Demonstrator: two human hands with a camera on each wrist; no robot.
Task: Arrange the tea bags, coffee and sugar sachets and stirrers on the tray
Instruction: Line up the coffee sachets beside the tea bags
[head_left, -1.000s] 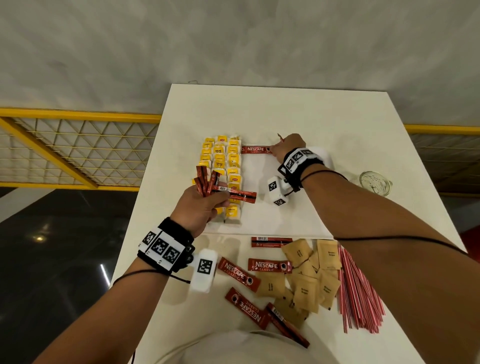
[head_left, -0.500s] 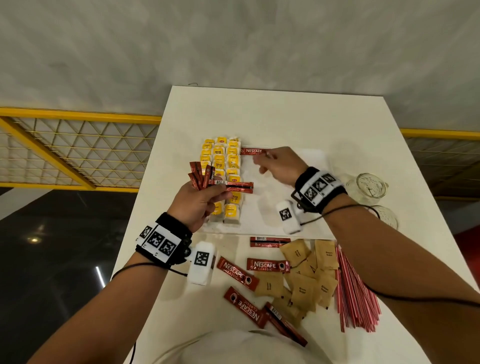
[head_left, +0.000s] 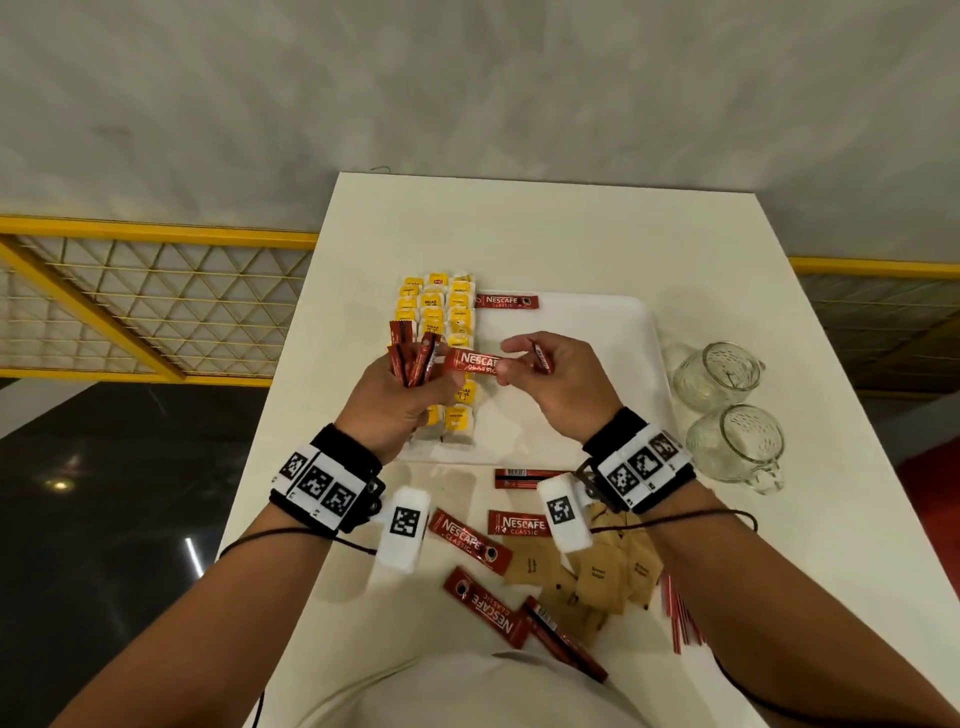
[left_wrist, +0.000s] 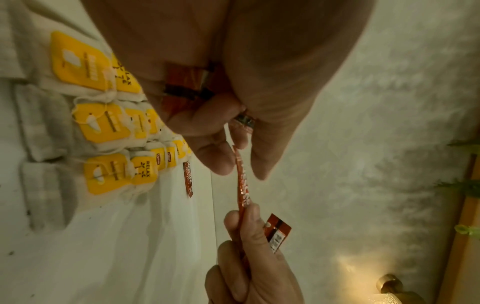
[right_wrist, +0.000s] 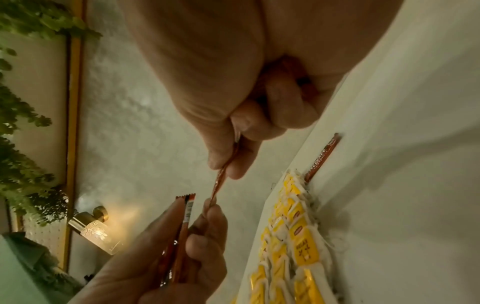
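Mid-frame in the head view, above the white rectangular tray (head_left: 641, 332): left hand (head_left: 395, 400) curled round a fan of red coffee stick sachets (head_left: 410, 353), right hand (head_left: 558, 384) pinching one end of a single red Nescafé stick sachet (head_left: 475, 362) while a second dark-red stick (head_left: 540, 356) sits tucked among its fingers. One red stick (head_left: 506, 301) already flat on the tray at upper centre, just beside the rows of yellow-tagged tea bags (head_left: 441, 332). Likely trouble: pulling the shared stick free could loosen the fan and spill sticks onto the tea-bag rows, or the tucked stick could slip out.

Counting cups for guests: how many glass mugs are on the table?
2. One mug stands right of the tray, the other beside it, nearer the person. More could be outside the view.
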